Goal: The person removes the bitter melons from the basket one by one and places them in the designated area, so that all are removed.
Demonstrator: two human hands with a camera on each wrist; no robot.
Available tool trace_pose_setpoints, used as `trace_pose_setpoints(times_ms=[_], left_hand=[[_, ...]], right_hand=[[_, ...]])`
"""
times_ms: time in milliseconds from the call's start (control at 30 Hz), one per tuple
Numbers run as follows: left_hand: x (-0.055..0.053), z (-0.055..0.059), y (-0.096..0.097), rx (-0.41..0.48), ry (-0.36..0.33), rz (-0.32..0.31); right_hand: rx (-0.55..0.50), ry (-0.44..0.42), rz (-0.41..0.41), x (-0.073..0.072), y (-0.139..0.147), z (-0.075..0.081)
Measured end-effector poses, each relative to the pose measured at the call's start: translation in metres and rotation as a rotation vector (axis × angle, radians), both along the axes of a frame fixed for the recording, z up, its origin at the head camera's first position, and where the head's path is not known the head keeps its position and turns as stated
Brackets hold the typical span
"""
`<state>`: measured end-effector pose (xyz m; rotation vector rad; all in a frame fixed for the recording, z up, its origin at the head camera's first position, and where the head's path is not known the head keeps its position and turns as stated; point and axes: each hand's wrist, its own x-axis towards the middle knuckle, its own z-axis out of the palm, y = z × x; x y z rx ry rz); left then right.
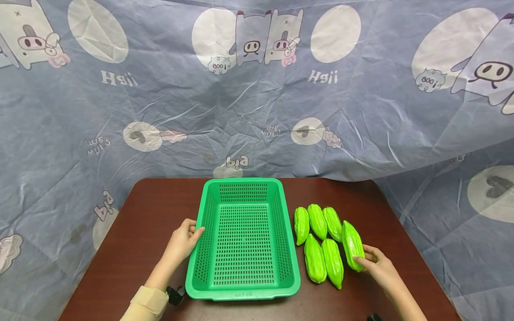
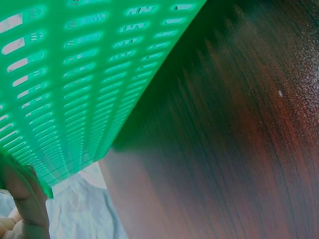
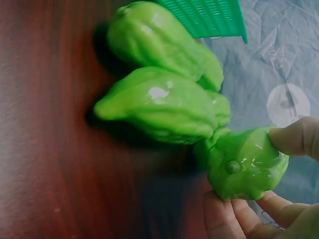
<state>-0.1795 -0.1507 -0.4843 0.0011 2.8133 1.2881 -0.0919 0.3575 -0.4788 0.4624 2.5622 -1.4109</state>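
Observation:
A rectangular green plastic basket (image 1: 245,295) with slotted walls and floor stands on the table with nothing inside. My left hand (image 1: 186,238) grips its left rim, thumb over the top and fingers outside; in the left wrist view the fingers (image 2: 31,199) show at the basket's edge. To the right of the basket, my right hand (image 1: 377,265) pinches the lower end of a bright green, ridged bitter melon (image 1: 352,245). The right wrist view shows this bitter melon (image 3: 246,167) end-on, between thumb and fingers. Several more bitter melons (image 1: 315,261) lie in two rows beside the basket.
The dark red-brown table (image 1: 148,214) has a glossy wood-grain top. A blue-grey cartoon-print cloth (image 1: 257,102) hangs behind it and along the sides. Part of a black wrist device (image 1: 175,295) shows beside the left sleeve, close to the basket's near left corner.

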Motion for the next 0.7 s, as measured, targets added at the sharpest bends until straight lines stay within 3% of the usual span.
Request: trace_pose_setpoints(times_ms=[300,700], left_hand=[[0.000,0.002,0.002,0.007,0.002,0.005],[0.001,0.001,0.001,-0.001,0.007,0.010]], right_hand=[[-0.040,-0.088,0.014,0.013,0.008,-0.014],[-0.048,-0.119,0.026,0.019,0.005,-0.024]])
